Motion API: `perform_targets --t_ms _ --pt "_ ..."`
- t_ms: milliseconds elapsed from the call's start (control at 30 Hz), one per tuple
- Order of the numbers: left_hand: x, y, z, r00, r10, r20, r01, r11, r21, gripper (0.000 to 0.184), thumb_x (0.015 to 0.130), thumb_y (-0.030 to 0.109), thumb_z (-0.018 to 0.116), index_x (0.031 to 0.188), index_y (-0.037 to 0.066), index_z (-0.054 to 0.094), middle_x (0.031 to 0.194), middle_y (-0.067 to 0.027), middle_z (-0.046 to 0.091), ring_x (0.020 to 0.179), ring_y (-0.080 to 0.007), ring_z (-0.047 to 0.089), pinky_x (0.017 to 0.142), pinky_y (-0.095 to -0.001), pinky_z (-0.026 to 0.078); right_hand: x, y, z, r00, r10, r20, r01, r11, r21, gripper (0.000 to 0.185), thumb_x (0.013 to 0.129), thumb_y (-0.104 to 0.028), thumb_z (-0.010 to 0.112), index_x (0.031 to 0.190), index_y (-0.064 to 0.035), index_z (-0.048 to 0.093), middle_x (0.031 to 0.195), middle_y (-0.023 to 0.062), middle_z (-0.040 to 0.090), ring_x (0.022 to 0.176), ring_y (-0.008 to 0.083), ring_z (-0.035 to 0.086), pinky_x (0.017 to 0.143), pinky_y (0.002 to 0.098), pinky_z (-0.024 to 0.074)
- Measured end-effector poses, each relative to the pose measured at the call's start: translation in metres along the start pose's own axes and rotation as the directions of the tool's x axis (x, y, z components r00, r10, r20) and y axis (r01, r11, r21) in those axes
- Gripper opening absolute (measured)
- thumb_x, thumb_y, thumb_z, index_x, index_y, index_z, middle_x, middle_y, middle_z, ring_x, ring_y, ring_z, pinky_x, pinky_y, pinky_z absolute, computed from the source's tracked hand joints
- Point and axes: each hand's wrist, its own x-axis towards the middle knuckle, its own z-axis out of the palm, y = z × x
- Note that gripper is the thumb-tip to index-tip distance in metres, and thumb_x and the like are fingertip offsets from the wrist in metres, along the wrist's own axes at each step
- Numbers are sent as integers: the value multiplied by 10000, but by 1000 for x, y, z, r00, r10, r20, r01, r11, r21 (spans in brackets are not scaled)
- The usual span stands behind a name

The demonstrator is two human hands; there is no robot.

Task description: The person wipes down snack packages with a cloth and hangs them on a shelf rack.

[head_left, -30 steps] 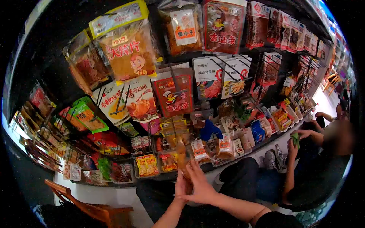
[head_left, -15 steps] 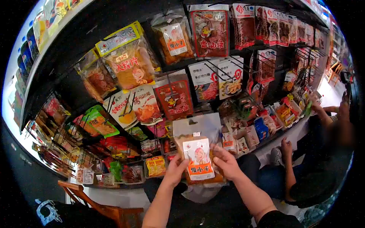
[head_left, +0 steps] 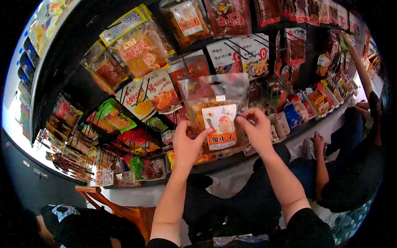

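A clear-topped snack bag (head_left: 215, 89) with a white and orange label hangs upright between my hands, in front of the rack. My left hand (head_left: 190, 142) grips its left edge, the thumb lying over the label. On the right side, my right hand (head_left: 257, 128) pinches the bag near the label's edge. Behind it, a red bag (head_left: 188, 68) is partly covered. Two white pouches (head_left: 223, 56) hang just above and to the right. A similar orange-labelled bag (head_left: 186, 20) hangs higher up.
Trays of small packets (head_left: 320, 99) line the lower shelf. At the right a person (head_left: 351, 173) sits with one arm raised to the rack. A wooden chair (head_left: 120, 206) stands at the lower left, beside another person in black (head_left: 87, 225).
The bag and both my hands have risen in front of the rack. The person at the right has raised an arm. Another person has come into view at the lower left.
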Motion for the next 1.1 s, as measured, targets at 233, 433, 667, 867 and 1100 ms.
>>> perform_targets --t_ms 233,433,667,867,1100 --pt "19 8 -6 984 -41 172 115 887 -447 246 800 105 683 825 54 444 741 7 521 694 -68 480 620 -217 405 25 -11 3 998 -11 67 1 987 159 109 814 -30 636 879 -31 548 779 -24 549 727 56 493 685 212 422" --pt "33 -1 1 999 38 22 -21 849 -528 190 901 158 585 833 57 440 754 27 485 708 -49 436 630 -214 380 41 -17 10 996 -73 42 58 958 281 98 846 -52 609 896 -18 532 814 -15 541 770 62 478 719 208 409" --pt "89 25 7 935 191 -299 -289 898 -332 142 917 119 533 861 5 468 712 -28 492 667 -88 437 615 -244 393 96 -39 37 954 -295 -62 301 938 170 126 924 -132 509 935 -7 511 810 15 498 781 89 447 722 229 394" --pt "149 67 -4 855 337 -394 -455 851 -260 166 923 149 527 870 -1 478 716 -57 511 653 -128 458 605 -264 395 169 -77 43 844 -524 -117 531 846 48 160 931 -151 497 958 6 508 821 66 545 775 114 480 710 254 412" --pt "207 83 -9 735 438 -518 -583 797 -154 181 931 159 520 865 -3 470 720 -54 499 676 -111 443 616 -260 388 224 -116 57 775 -622 -111 629 777 37 178 928 -168 506 967 5 518 807 102 572 775 139 516 723 274 428"
